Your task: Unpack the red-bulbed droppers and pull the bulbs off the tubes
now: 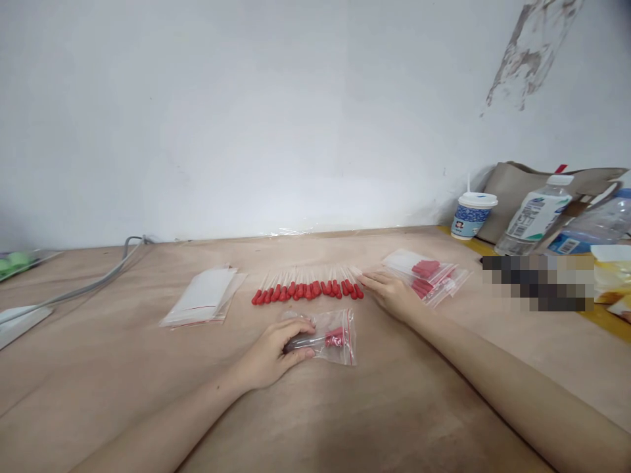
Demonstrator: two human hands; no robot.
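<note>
My left hand [276, 351] curls round a clear zip bag [340, 358] with a red seal line, lying on the table. Inside the bag are droppers with red bulbs [334, 337], their clear stems partly under my fingers. Beyond it lies a row of several droppers [308, 290], red bulbs towards me and thin clear stems pointing to the wall. At the right end of this row my right hand [392, 292] rests with fingers stretched out, the fingertips by the last stems. Whether it touches a dropper is unclear.
Flat zip bags [202, 295] are stacked on the left. Filled bags [428, 272] with red bulbs lie right of my right hand. Farther right stand a paper cup [473, 215], a bottle [535, 213] and a grey bag [503, 190]. A cable [106, 276] crosses the left side.
</note>
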